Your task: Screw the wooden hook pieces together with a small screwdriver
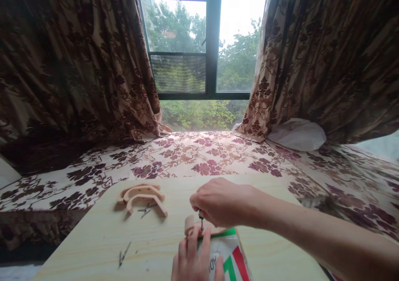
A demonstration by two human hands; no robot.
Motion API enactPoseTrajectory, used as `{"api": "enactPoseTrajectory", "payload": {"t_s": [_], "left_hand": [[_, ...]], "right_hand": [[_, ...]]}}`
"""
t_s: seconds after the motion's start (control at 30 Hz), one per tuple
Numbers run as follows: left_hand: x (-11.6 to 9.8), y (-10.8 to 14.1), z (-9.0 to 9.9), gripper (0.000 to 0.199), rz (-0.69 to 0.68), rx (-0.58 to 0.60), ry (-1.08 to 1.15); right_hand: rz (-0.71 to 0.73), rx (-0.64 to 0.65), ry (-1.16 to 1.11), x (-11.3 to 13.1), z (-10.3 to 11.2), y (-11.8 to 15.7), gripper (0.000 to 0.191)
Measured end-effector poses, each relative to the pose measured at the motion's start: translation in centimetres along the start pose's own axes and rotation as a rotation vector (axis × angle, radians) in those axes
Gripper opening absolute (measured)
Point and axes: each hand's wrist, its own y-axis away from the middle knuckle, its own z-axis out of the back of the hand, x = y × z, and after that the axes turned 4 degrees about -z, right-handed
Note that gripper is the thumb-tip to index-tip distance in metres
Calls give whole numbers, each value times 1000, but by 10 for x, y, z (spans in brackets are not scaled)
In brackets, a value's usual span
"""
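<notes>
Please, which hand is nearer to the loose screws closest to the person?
Left. The left hand is right of the screws; the right hand is farther forward and right, holding a screwdriver.

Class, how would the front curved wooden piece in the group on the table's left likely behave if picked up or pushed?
The front curved wooden piece is probably stiff, since it holds a clean bend. It looks fairly light, being a slim strip. Pushed, it would likely slide or swivel rather than roll, because its outline is not round.
</notes>
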Motion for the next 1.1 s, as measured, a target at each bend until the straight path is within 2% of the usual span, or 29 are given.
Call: {"api": "enactPoseTrajectory", "payload": {"t_s": [0.27,0.4,0.57,0.77,0.9,1.1], "left_hand": [[-2,3,-4,43,24,2,50],[-1,2,1,43,28,6,45],[6,-1,5,46,-85,30,21],[6,-1,6,48,-37,44,60],[10,-2,7,49,-138,25,41],[5,2,-6,44,-34,-13,-32]], "right_hand": [[-90,1,-15,2,-2,2,17],[-31,-14,-48,3,4,2,23],[20,-24,-34,1,1,1,17],[-61,-22,-69,-1,-5,3,12],[-113,-19,-64,2,-3,4,12],[-141,-18,-48,7,-3,3,11]]}}
